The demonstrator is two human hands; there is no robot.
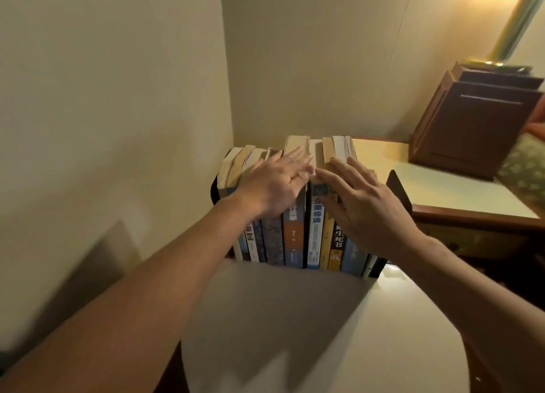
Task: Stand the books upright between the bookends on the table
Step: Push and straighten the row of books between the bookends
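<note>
A row of several books (295, 239) stands upright on the white table (324, 333), spines facing me, in the corner by the wall. A dark bookend (398, 189) rises at the right end of the row; another dark bookend (214, 190) shows partly at the left end. My left hand (274, 183) lies flat, fingers spread, on the tops of the left and middle books. My right hand (362, 201) rests flat, fingers apart, on the tops of the right-hand books. Neither hand grips a book.
A cream wall (118, 127) runs close along the left of the books. At the back right a dark wooden box (474, 121) carries a brass lamp pole (513, 26). A patterned cushion (525, 171) sits at the far right.
</note>
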